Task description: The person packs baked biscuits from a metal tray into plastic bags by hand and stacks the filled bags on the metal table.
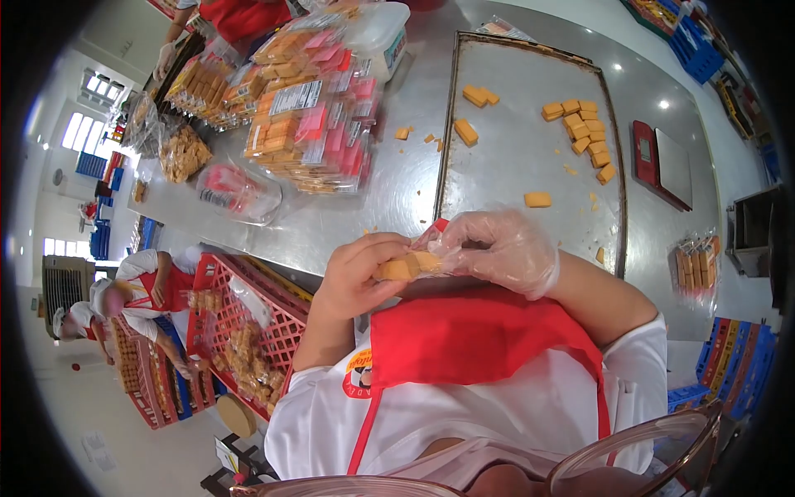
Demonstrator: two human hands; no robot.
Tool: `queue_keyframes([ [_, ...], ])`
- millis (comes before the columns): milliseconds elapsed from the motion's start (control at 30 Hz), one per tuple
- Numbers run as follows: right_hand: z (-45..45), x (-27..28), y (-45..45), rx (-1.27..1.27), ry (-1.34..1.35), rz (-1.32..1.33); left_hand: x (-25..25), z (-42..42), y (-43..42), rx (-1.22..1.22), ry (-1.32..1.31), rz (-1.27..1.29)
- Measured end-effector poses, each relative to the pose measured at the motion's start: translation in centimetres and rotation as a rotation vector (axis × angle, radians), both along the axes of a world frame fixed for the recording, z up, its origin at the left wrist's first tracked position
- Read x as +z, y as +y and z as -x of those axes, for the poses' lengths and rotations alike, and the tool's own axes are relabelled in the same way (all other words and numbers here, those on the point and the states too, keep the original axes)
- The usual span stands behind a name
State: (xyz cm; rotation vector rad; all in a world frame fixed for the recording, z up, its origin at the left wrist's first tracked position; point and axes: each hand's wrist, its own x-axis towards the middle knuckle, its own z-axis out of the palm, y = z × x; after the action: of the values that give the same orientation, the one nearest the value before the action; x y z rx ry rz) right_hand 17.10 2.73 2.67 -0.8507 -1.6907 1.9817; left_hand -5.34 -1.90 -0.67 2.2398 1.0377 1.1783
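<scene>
In front of the red apron, my bare left hand (356, 277) is wrapped round a small clear packet of yellow-orange biscuits (406, 267). My right hand (505, 248), in a clear plastic glove, pinches the packet's other end, where some red shows. The fingers partly hide the film, so I cannot tell whether that end is sealed. Just beyond the hands lies a metal baking tray (497, 166) with loose biscuits on it. A single biscuit (537, 200) is nearest my right hand, and a cluster of biscuits (584, 132) sits towards the tray's right side.
Stacked biscuit packets (306, 124) stand left of the tray, beside a plastic tub (377, 41). A red scale (661, 166) and another packet (696, 265) are at the right. A red crate (240, 331) of bagged goods is at left. Other people in aprons work nearby.
</scene>
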Motion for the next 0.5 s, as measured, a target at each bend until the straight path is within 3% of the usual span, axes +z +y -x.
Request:
queue_keyframes([
  [100,0.1,1.1,0.8,0.116,-0.086,-0.209,-0.2,0.0,0.0,0.016,-0.008,-0.007],
  [200,0.9,0.3,0.7,0.005,-0.133,0.019,0.2,-0.4,0.0,0.034,0.030,-0.016],
  [300,1.9,-1.3,0.0,-0.180,0.121,-0.060,0.3,-0.6,-0.3,0.093,0.007,0.063],
  [400,1.2,-0.2,0.2,-0.103,0.067,-0.175,-0.7,-0.4,-0.7,0.184,-0.138,0.179],
  [500,1.2,-2.1,0.3,-0.127,0.090,-0.686,-0.8,-0.3,-0.6,0.235,-0.180,0.150],
])
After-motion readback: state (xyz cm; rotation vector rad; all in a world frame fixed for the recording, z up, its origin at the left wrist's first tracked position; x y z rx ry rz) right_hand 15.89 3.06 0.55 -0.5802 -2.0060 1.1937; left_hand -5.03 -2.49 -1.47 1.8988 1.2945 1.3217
